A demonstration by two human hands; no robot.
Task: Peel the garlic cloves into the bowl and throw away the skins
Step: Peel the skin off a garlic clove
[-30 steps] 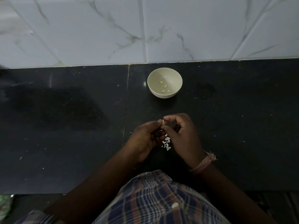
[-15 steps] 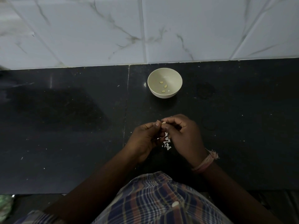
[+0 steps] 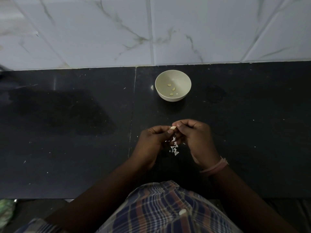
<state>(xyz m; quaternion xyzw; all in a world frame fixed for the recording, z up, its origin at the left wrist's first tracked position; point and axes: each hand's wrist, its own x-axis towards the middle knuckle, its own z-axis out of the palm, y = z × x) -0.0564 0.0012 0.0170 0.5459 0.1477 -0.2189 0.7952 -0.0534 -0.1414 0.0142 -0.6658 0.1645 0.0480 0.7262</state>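
My left hand (image 3: 151, 142) and right hand (image 3: 195, 138) are close together over the black counter (image 3: 67, 132), and both pinch one small pale garlic clove (image 3: 173, 127) at my fingertips. Thin white skins (image 3: 174, 147) lie in a little heap just under my hands. Farther away, near the wall, the white bowl (image 3: 173, 97) holds three peeled cloves (image 3: 171, 89).

A small pale garlic clove (image 3: 173, 127) is pinched between the fingertips of both hands above a scatter of white skins (image 3: 174, 147) lying on the dark surface, while three peeled cloves (image 3: 171, 89) are seen inside the upright cream bowl (image 3: 182, 76) farther back.
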